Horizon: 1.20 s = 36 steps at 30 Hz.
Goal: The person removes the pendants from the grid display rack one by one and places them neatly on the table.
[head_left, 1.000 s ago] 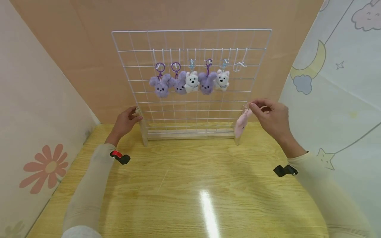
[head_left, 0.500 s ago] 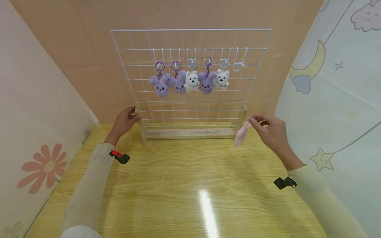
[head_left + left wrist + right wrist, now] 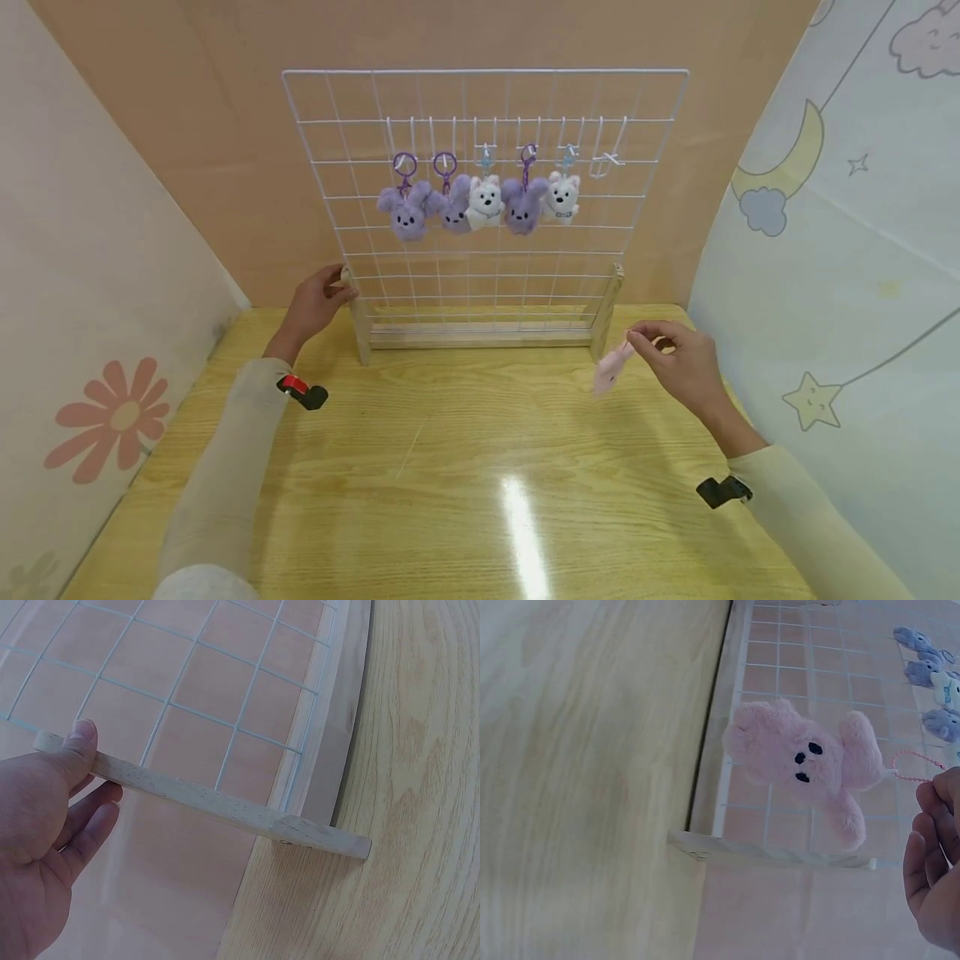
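Note:
My right hand (image 3: 678,362) pinches the thin pink cord (image 3: 915,753) of a pink plush keychain (image 3: 611,369) between thumb and fingertips. The plush hangs low over the table, just in front of the rack's right wooden foot; its long ears and black face details show in the right wrist view. At the other side, my left hand (image 3: 311,304) holds the top of the left wooden upright (image 3: 210,802), thumb on one side and fingers on the other. Between the two uprights stands a white wire grid rack (image 3: 483,254).
From hooks on the grid hang a purple plush (image 3: 408,217), two more purple ones and two white dog plushes, such as the one at right (image 3: 561,198). A white hook (image 3: 602,162) sits at the row's right end. Patterned walls (image 3: 832,250) flank the wooden table (image 3: 465,450).
My right hand has come down from beside the rack's right upright, bringing the pink plush keychain lower and nearer the table. My left hand has stayed on the left upright.

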Each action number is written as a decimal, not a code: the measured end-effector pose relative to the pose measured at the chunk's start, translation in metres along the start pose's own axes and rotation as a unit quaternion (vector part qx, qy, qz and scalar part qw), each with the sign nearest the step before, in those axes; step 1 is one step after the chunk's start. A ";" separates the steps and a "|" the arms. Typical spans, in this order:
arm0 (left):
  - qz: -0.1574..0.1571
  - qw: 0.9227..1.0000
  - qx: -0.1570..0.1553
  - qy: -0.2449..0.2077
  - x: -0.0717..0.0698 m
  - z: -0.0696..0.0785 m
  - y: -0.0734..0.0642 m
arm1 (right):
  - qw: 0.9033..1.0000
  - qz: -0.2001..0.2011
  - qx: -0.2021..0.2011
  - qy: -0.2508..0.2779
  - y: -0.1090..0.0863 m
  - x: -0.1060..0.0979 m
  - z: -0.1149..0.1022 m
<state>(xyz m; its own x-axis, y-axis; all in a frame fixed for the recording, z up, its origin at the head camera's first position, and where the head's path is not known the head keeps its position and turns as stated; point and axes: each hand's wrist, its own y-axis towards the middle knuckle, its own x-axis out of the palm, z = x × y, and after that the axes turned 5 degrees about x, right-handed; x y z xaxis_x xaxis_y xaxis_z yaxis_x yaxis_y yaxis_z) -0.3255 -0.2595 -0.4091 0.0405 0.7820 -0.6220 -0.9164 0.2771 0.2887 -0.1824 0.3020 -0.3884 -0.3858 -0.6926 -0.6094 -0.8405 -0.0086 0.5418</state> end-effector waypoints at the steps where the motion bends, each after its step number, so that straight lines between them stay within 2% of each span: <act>1: 0.000 1.000 0.000 -0.002 0.000 0.000 0.000 | 1.000 -0.003 0.000 0.000 -0.003 0.001 0.002; 19: -0.005 1.000 -0.006 0.000 0.000 0.001 0.001 | 0.999 -0.034 0.015 0.002 -0.045 0.001 0.022; 27: -0.002 1.000 -0.007 -0.002 -0.001 0.001 0.001 | 0.998 -0.062 0.015 -0.005 -0.056 -0.002 0.025; 36: -0.004 1.000 -0.008 -0.004 0.000 -0.001 0.002 | 0.997 -0.078 0.016 -0.011 -0.058 0.008 0.031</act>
<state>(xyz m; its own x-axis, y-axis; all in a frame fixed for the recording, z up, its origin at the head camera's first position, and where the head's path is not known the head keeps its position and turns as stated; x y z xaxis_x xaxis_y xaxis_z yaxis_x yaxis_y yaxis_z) -0.3280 -0.2594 -0.4092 0.0502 0.7845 -0.6180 -0.9224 0.2738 0.2725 -0.1486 0.3196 -0.4428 -0.2584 -0.6683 -0.6976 -0.9023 -0.0909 0.4213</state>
